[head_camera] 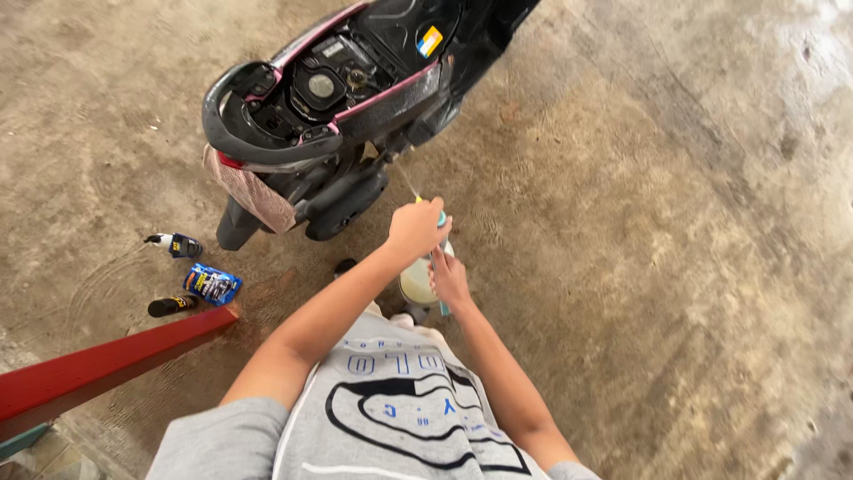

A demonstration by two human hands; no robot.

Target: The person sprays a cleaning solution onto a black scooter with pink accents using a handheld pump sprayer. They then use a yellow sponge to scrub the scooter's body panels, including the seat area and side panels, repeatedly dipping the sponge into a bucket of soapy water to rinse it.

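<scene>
Standing over a bare concrete floor (675, 267), a person in a grey printed T-shirt (391, 409) works with both hands just behind the rear of a black scooter (355, 98). The left hand (416, 229) is closed in a fist around the top of a slim tool with a teal and yellow handle (439, 217), from which a thin line or rod (407, 180) runs up toward the scooter's underside. The right hand (449, 280) sits directly below, fingers curled around the side of a pale, rounded container (416, 283) held between the two arms; exactly how far those fingers wrap cannot be told. The container hangs above the floor, near the scooter's rear wheel (348, 206) and just in front of the person's chest.

The scooter's seat is raised, baring the storage well and fuel cap (321, 85), with pink trim along the body edges and a patterned cloth (253, 197) draped at the tail. Toward the left edge of the floor lie a small bottle with a white nozzle (175, 244), a blue packet (212, 284) and a dark bottle on its side (171, 306), close together and well apart from the hands. A red beam (98, 364) slants across the lower left corner.
</scene>
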